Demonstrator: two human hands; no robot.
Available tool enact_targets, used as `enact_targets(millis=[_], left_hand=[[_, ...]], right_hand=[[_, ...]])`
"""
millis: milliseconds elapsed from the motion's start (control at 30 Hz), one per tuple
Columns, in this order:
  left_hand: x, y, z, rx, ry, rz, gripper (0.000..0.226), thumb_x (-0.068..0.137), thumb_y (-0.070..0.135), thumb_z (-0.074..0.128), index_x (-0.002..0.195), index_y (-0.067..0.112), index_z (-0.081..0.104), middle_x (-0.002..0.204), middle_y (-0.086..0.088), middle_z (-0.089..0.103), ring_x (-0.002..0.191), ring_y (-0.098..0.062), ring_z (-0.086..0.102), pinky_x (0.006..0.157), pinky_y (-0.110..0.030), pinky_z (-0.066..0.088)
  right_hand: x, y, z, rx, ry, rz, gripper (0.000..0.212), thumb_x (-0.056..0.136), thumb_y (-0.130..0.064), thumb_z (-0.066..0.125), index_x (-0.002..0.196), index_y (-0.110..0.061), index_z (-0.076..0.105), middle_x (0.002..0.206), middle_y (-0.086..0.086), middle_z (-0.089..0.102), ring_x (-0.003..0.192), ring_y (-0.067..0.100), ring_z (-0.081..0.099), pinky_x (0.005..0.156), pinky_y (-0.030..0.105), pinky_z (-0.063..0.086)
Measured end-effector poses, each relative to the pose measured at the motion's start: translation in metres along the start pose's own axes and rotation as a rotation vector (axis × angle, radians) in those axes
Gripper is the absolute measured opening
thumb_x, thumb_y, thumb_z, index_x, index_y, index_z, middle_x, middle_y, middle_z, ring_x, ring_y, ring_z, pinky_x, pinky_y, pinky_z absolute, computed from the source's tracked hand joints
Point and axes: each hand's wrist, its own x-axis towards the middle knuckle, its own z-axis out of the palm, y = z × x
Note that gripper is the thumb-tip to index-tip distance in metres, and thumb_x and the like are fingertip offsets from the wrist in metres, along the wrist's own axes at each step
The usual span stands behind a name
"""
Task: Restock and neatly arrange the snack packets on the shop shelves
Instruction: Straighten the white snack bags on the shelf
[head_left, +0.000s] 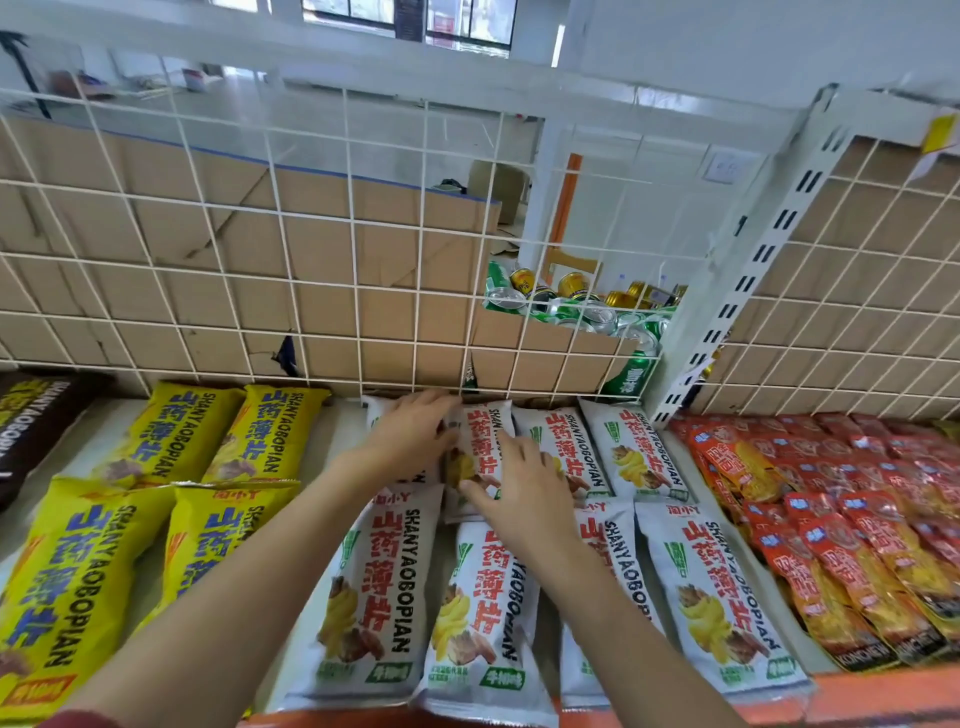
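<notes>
White snack packets with red lettering lie in two rows on the shelf (332, 431). My left hand (410, 434) lies with fingers spread on the back-row packets, its fingertips at the top edge of one white packet (485, 441). My right hand (524, 480) presses flat on that same packet's lower half and on the packet to its right (558, 441). Front-row white packets (374, 597) lie under my forearms. Yellow packets (171, 436) fill the shelf's left part.
A white wire grid (353, 270) backs the shelf, with cardboard behind it and drink cans (571, 306) beyond. Red and orange packets (831, 509) crowd the right section past a slotted white upright (748, 270). A dark brown packet (26, 421) lies at far left.
</notes>
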Motion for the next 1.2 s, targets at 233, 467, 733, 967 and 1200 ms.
enact_targets(millis=[233,467,733,967,1200], left_hand=[[-0.065,-0.020,0.004,-0.112,0.183,-0.171,0.052,0.094,0.032,0.049,0.141,0.016,0.035,0.146,-0.005,0.035,0.133,-0.022,0.032,0.109,-0.037,0.030],[-0.112,-0.009,0.021,-0.177,0.205,-0.325,0.075,0.086,0.052,0.053,0.146,0.021,0.022,0.152,-0.003,0.022,0.138,-0.022,0.022,0.110,-0.034,0.024],[-0.134,-0.002,0.027,-0.507,0.416,-0.433,0.074,0.080,0.037,0.069,0.140,0.014,0.034,0.138,-0.005,0.040,0.125,-0.017,0.040,0.098,-0.027,0.034],[-0.134,0.000,0.025,-0.746,0.604,-0.350,0.053,0.086,0.018,0.064,0.134,0.016,0.043,0.123,0.010,0.045,0.117,-0.010,0.046,0.096,-0.026,0.039],[-0.117,0.001,0.031,-0.727,0.547,-0.420,0.047,0.090,0.021,0.058,0.134,0.017,0.043,0.123,0.001,0.043,0.108,-0.006,0.043,0.080,-0.004,0.037]], right_hand=[[0.006,0.007,-0.009,0.117,-0.016,-0.119,0.061,0.092,-0.040,0.049,0.144,-0.019,0.026,0.147,0.003,0.030,0.134,0.021,0.031,0.107,0.034,0.029],[0.000,-0.008,-0.002,0.174,-0.135,-0.259,0.044,0.091,-0.039,0.051,0.130,-0.018,0.050,0.133,0.000,0.049,0.124,0.019,0.042,0.100,0.031,0.035],[-0.006,-0.022,0.006,0.295,-0.167,-0.236,0.028,0.086,-0.031,0.062,0.111,-0.019,0.057,0.106,-0.001,0.060,0.098,0.016,0.055,0.084,0.031,0.046],[-0.027,-0.014,-0.002,0.322,0.021,-0.165,0.030,0.088,-0.026,0.057,0.118,-0.020,0.055,0.114,-0.006,0.057,0.104,0.010,0.053,0.087,0.026,0.046],[-0.054,0.000,-0.001,0.167,-0.024,-0.119,0.041,0.090,-0.035,0.052,0.128,-0.023,0.045,0.130,-0.006,0.046,0.121,0.011,0.041,0.100,0.027,0.036]])
